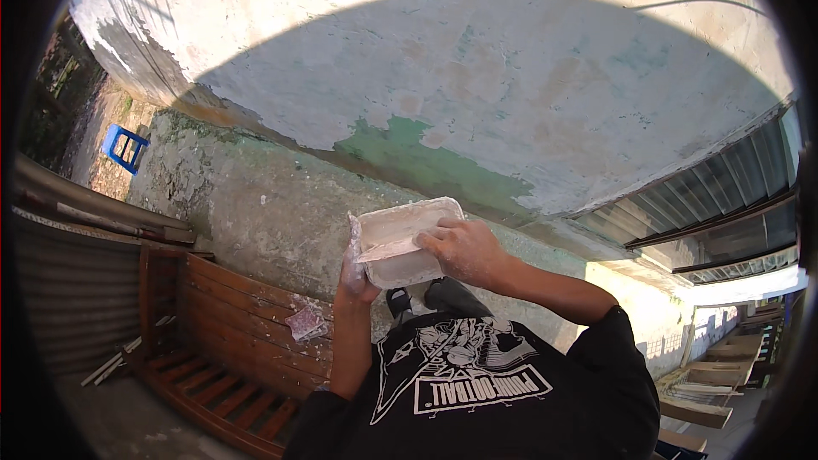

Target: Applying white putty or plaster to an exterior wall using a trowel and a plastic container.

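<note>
A shallow white plastic tub (400,215), smeared with pale paste, is held in front of my body at waist height. My left hand (356,273) grips its left side, with whitish paste on the fingers and the tub's edge. Over the right part of the tub, my right hand (467,249) is closed on a flat, pale, scraper-like blade (388,249) lying across the opening. The blade is coated, and its handle is hidden in the fingers. How much paste lies in the tub cannot be made out.
A wooden bench (247,307) stands at left with a white-speckled pink packet (307,322) on it. Ahead rises a patchy plastered wall (511,77) with bare green paint (409,149). A blue plastic stool (125,147) is far left; louvred windows (724,196) and planks (716,375) are right.
</note>
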Available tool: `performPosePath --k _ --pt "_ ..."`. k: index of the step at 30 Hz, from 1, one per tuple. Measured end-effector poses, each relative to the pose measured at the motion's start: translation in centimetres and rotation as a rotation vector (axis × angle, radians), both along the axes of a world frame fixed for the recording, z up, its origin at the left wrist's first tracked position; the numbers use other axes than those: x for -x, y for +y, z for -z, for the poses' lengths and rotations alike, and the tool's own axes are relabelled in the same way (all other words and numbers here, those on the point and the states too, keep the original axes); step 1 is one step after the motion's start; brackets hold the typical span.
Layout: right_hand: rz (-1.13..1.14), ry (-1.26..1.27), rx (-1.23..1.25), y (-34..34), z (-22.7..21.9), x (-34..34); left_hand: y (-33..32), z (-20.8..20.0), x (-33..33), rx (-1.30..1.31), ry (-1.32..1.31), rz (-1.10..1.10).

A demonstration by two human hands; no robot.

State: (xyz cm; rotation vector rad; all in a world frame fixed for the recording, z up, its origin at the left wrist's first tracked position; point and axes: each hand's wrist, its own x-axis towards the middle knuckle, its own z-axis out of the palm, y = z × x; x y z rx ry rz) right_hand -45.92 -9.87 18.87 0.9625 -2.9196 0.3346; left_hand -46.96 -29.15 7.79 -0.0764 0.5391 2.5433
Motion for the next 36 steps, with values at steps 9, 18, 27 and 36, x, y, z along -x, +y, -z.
performPosePath --k 9,18,27,36 --pt "-0.103 -0.133 0.106 1.5 -1.2 3.0 0.1 0.2 2.7 0.039 -0.068 -0.114" --pt "-0.073 -0.115 0.094 3.0 -1.0 9.5 1.7 0.9 7.5 0.152 -0.081 -0.134" --pt "-0.082 -0.105 0.077 5.3 0.8 14.6 4.0 0.3 13.1 0.187 -0.090 -0.143" --pt "0.024 -0.142 0.123 5.0 2.2 17.9 3.9 1.1 19.2 0.235 -0.113 -0.034"
